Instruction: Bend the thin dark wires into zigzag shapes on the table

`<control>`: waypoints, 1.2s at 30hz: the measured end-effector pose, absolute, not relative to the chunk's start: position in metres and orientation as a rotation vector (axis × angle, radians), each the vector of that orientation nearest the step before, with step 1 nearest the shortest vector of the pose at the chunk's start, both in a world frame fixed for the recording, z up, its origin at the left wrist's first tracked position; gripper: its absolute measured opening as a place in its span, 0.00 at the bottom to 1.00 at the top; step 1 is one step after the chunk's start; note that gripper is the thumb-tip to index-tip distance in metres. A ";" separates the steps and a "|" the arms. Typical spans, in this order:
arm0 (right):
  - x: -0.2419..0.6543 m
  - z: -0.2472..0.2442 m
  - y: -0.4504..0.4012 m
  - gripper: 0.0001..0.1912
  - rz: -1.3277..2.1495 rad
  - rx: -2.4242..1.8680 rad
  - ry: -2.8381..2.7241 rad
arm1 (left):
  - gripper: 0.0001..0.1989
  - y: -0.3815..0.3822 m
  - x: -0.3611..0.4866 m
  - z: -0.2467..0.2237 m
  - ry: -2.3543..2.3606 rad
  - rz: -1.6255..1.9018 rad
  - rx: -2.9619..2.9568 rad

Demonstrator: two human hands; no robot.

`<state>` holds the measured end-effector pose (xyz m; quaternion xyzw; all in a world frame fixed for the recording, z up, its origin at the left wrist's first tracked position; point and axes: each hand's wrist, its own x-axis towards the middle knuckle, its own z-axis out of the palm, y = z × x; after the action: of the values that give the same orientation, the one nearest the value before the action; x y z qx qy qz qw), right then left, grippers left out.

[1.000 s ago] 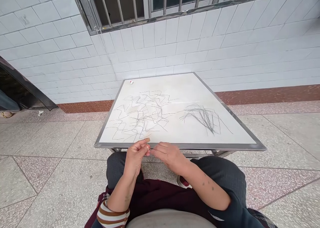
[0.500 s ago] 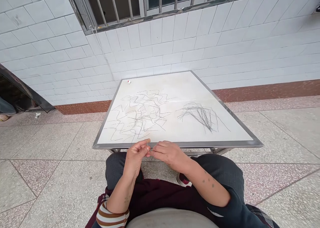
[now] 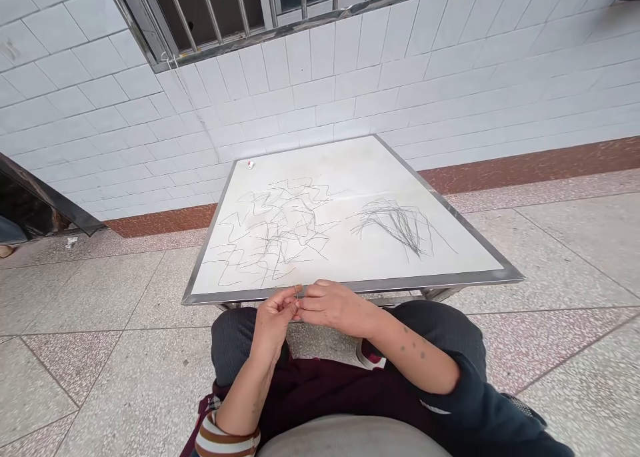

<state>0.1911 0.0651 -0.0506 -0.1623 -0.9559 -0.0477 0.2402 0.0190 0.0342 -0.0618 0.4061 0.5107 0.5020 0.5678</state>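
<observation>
My left hand [image 3: 273, 318] is closed in a pinch on a thin wire [image 3: 297, 291], just in front of the table's near edge. A tan band or covering shows at the tip of its index finger. Fingertip to fingertip with it, my right hand [image 3: 331, 303] is also closed, its fingers pressed together at the same wire. Most of that wire is hidden by the fingers. Beyond my hands, many bent, zigzag wires [image 3: 285, 233] lie spread over the left half of the table. A looser bundle of dark, gently curved wires [image 3: 407, 233] lies on the right half.
The white table [image 3: 345, 163] has a grey metal rim and stands close to a white tiled wall [image 3: 280, 120]. A small white and red object [image 3: 251, 165] sits in its far left corner. A barred window [image 3: 240, 10] is above. My knees are under the near edge.
My view has tilted and shifted slightly. Both hands stay together at the wire, with the right fingers now closer against the left fingertips. The wires on the table look unchanged.
</observation>
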 end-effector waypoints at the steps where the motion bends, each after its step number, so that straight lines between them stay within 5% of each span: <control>1: 0.191 -0.053 0.066 0.14 -0.137 -0.439 -2.619 | 0.16 0.035 0.019 -0.064 1.196 1.182 0.950; 11: 0.204 -0.077 0.070 0.05 0.048 -0.751 -2.000 | 0.17 0.038 0.016 -0.068 1.214 1.411 0.868; 22: 0.166 -0.086 0.058 0.14 1.530 -0.845 -1.339 | 0.18 0.032 0.018 -0.068 1.201 1.406 0.950; 36: 0.162 -0.080 0.055 0.14 1.720 -0.785 -0.945 | 0.17 0.029 0.023 -0.067 1.167 1.362 0.993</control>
<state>0.1615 0.0545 -0.0801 -0.3233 -0.3892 0.7087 0.4917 0.0231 0.0294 -0.0666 0.4141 0.4866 0.5680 0.5188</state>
